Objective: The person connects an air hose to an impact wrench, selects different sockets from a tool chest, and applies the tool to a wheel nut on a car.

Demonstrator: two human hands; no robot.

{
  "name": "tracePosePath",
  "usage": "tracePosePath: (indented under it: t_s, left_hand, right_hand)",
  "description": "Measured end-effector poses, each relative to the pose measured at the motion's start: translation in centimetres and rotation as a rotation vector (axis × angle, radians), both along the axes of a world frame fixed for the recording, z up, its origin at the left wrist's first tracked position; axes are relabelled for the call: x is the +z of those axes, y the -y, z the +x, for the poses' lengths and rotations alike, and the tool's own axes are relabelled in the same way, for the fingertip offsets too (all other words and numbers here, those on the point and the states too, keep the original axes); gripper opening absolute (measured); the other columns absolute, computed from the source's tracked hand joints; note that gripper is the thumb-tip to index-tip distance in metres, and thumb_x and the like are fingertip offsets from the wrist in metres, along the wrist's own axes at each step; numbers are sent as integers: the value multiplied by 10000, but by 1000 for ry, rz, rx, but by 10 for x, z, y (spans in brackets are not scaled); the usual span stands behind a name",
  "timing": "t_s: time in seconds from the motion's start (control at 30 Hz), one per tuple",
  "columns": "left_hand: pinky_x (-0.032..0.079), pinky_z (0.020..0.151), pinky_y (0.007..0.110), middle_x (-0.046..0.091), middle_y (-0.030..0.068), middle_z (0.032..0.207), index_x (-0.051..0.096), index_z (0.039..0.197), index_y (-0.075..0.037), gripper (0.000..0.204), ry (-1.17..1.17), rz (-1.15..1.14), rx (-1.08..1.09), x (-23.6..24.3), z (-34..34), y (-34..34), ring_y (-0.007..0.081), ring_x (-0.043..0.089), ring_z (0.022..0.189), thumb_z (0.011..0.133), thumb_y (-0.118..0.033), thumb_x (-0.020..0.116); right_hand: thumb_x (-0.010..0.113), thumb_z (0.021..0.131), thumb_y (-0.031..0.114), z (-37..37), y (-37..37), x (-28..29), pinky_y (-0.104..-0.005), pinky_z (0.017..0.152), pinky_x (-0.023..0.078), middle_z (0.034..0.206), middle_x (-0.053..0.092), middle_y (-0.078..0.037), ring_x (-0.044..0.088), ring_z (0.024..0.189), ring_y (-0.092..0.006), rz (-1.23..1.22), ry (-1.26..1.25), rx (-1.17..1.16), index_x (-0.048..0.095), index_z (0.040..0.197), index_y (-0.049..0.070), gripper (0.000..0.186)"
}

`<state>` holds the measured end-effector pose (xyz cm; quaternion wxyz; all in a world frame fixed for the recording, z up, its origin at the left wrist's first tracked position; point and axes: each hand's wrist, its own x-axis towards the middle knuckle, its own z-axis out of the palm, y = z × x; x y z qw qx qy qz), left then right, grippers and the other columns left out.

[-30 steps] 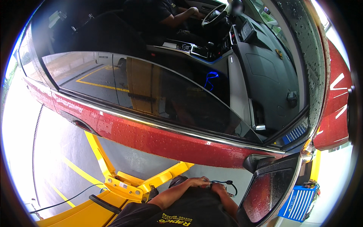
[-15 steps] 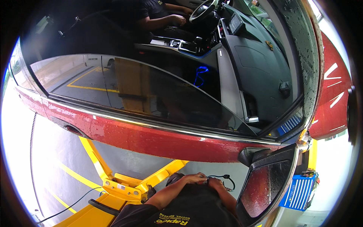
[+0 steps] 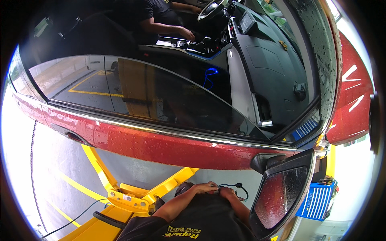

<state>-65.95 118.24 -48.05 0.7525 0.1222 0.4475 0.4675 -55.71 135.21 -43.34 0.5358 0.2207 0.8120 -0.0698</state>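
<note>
In front of my dark shirt, my left hand [image 3: 206, 187] and my right hand [image 3: 228, 193] are close together, with bent fingers. A small object lies between them, too small to make out. A black cable [image 3: 239, 185] with a thicker piece along it loops out past my right hand, and its far end hangs near my right forearm. Just beyond my hands is the wet red car door [image 3: 173, 152], its window part-way lowered. The side mirror [image 3: 283, 197], speckled with drops, stands close to the right of my right arm.
A yellow lift arm [image 3: 169, 186] reaches under the car at left. Right of the mirror is a blue tool cabinet [image 3: 315, 202] with things on top. Inside the car, a person [image 3: 165, 22] sits behind the steering wheel [image 3: 211, 11]; a blue-lit cord [image 3: 210, 73] hangs near the dashboard.
The seated person's hand has moved down toward the centre console. My view has shifted slightly; my hands stay together in much the same pose.
</note>
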Motion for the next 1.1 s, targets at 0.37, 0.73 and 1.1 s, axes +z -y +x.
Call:
tracePosePath:
  t_s: [0.37, 0.73, 1.1]
  left_hand:
    - [384, 1048, 444, 437, 153, 1451, 344, 1487, -144, 843, 22, 22, 1, -17, 8, -4, 252, 400, 1345, 876, -619, 678]
    - [383, 1039, 438, 402, 154, 1472, 368, 1472, -148, 841, 5, -6, -15, -1, 2, -2, 258, 375, 1354, 858, -619, 700]
    - [384, 1044, 495, 434, 153, 1472, 378, 1464, -181, 813, -7, -7, 7, -8, 9, 1, 274, 402, 1351, 858, -624, 692]
  right_hand:
    - [504, 941, 297, -2, 2, 9, -469, 1018, 485, 1314, 642, -167, 613, 1227, -342, -14, -4, 19, 660, 1278, 108, 416]
    - [513, 937, 282, 1, 0, 3, -480, 1011, 487, 1324, 635, -168, 614, 1227, -339, -13, 2, 9, 632, 1305, 99, 428]
    - [484, 957, 324, 0, 5, 11, -478, 1022, 479, 1329, 630, -174, 600, 1243, -345, -11, 3, -5, 634, 1307, 105, 439]
